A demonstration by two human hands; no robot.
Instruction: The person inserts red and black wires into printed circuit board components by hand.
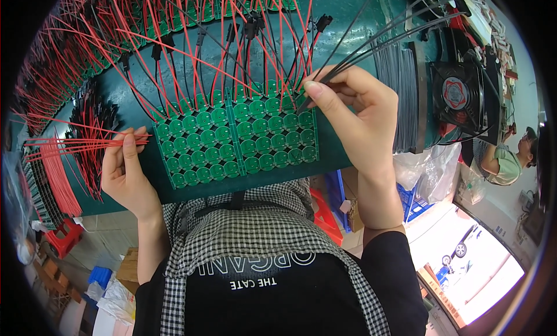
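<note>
My left hand (pixel 129 168) pinches a small bundle of red wires (pixel 75 143) just left of the green circuit board panels. Between thumb and fingers, my right hand (pixel 362 110) grips several black wires (pixel 380 44), their lower ends over the right panel's upper corner. Two panels of round green boards, a left one (pixel 197 142) and a right one (pixel 272 136), lie side by side at the table's near edge. Red and black wires rise from their upper rows, some ending in black connectors (pixel 252 26). Whether the wire tips in my right hand touch a board, I cannot tell.
More wired boards (pixel 154 31) crowd the far left. Black-and-red leads (pixel 87 133) and a stack of red wires (pixel 58 179) lie left; a thick stack of grey-black wires (pixel 400 98) lies right, beside a black fan (pixel 455 93). Another person (pixel 505 159) is at far right.
</note>
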